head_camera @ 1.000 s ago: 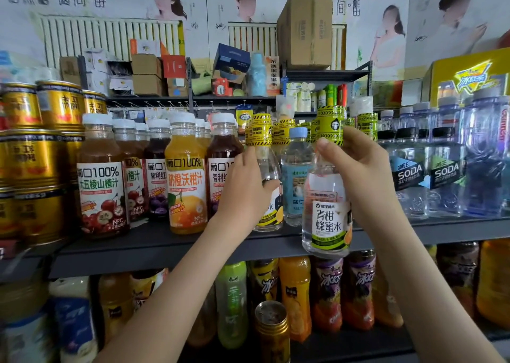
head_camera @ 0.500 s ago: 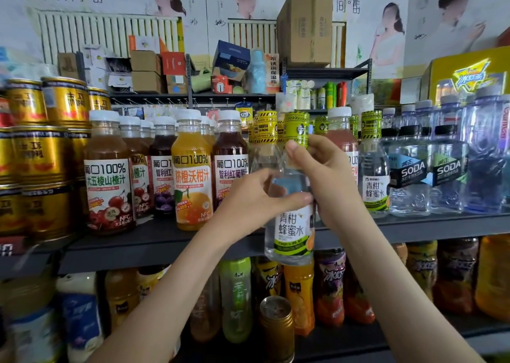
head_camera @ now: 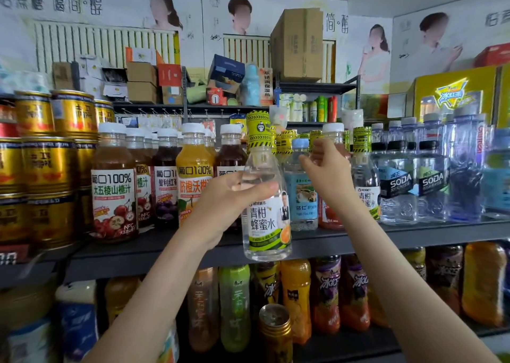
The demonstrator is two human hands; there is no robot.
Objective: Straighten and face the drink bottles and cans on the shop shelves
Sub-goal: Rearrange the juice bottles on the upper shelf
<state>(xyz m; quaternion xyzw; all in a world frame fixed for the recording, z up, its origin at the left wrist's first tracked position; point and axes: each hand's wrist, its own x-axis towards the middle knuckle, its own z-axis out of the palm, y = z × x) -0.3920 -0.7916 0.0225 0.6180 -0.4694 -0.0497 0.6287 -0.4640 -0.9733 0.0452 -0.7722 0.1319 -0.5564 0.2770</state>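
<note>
**Q:** Where is the item in hand?

**A:** My left hand [head_camera: 226,197] grips the honey-water bottle [head_camera: 265,224] around its upper body, with the thumb across the front. The bottle is upright, in front of the front edge of the shelf [head_camera: 414,238], and its base overlaps that edge in view. It contains clear liquid. A yellow-and-black striped sleeve covers the cap. The label reads 青柑蜂蜜水.

**Q:** And the other hand?

**A:** My right hand [head_camera: 328,175] is apart from the left. It is raised at the neck of a white-capped bottle [head_camera: 333,128], which stands on the shelf and holds reddish liquid. The fingers are curled. I cannot tell whether they grip the neck or only touch it.

**Q:** What stock is adjacent?

**A:**
- **Just left of that bottle:** a blue-capped bottle [head_camera: 302,197] with a pale blue label and clear contents.
- **Toward the right end of the shelf:** clear bottles marked SODA [head_camera: 397,186].
- **Toward the left:** white-capped juice bottles [head_camera: 113,191] marked 100%, with brown, dark purple and orange contents. The nearest label reads 大五棱山楂汁.
- **At the left end:** stacked gold cans [head_camera: 47,169].
</note>
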